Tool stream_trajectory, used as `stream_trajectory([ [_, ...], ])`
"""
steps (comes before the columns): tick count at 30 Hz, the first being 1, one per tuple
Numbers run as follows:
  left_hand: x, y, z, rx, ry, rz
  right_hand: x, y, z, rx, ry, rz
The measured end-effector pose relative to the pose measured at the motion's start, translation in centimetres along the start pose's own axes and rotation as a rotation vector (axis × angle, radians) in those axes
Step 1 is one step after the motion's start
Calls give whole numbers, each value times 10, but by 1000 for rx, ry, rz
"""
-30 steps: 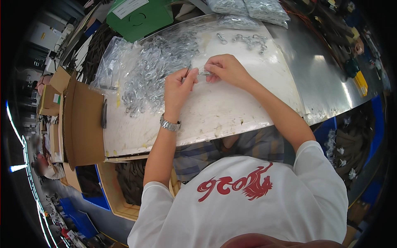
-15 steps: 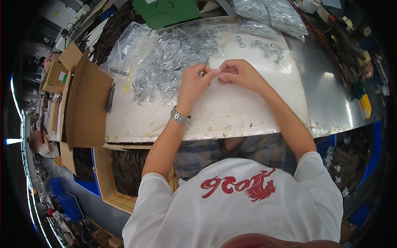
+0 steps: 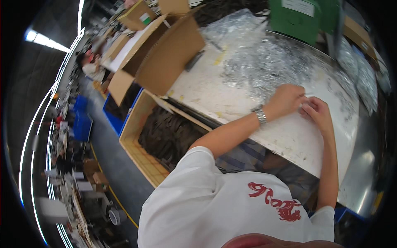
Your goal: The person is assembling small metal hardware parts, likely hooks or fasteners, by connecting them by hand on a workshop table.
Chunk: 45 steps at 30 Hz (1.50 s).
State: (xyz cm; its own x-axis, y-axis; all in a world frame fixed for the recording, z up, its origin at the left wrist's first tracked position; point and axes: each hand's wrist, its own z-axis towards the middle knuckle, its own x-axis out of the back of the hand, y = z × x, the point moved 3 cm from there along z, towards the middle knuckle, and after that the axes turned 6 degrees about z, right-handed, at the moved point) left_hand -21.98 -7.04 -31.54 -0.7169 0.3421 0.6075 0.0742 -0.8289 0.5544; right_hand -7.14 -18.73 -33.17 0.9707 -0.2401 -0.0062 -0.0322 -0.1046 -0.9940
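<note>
Over the white tabletop (image 3: pixel 211 87), my left hand (image 3: pixel 285 100) and my right hand (image 3: pixel 317 112) meet with fingertips pinched close together. A metal-banded watch (image 3: pixel 259 114) circles my left wrist. Whatever lies between the fingers is small, blurred and mostly covered by them. Just beyond my left hand spreads a heap of shiny metal pieces in clear plastic (image 3: pixel 264 62). Several loose metal pieces (image 3: pixel 345 97) lie on the table to the right of my hands.
An open cardboard box (image 3: pixel 173 53) stands at the table's left end. Below it, a wooden crate (image 3: pixel 130 138) holds dark strips. A green bin (image 3: pixel 295 20) and filled clear bags (image 3: pixel 366 80) border the far side. Another person (image 3: pixel 96 71) sits farther left.
The view has swung left and tilted, so the table and my hands appear farther right. My hands stay together; the thin dark piece that stuck up from my left hand no longer shows.
</note>
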Motion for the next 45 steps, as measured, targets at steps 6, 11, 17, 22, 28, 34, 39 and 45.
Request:
stream_trajectory([
  [6, 13, -1, -9, 15, 38, 142, -22, -3, 8, 17, -52, -43],
  [11, 11, -16, -2, 195, 101, -164, -15, -7, 6, -61, -49, -129],
  [17, 11, -9, -1, 230, -31, -353, -14, -5, 3, -92, -82, 3],
  [22, 1, -6, -4, 23, 82, -21, -16, -6, -1, -132, -85, 18],
  [28, 1, 5, -2, 22, 189, -129, 7, 2, 4, -153, -177, 118],
  [34, 3, -5, 3, 376, 165, -459, 17, 9, 11, -50, 131, 388],
  [39, -29, 12, -3, 132, 4, -473, 14, 13, 14, 0, 168, 595],
  [45, -33, 2, -4, 415, -246, -816, 34, 38, 16, 33, 94, 491],
])
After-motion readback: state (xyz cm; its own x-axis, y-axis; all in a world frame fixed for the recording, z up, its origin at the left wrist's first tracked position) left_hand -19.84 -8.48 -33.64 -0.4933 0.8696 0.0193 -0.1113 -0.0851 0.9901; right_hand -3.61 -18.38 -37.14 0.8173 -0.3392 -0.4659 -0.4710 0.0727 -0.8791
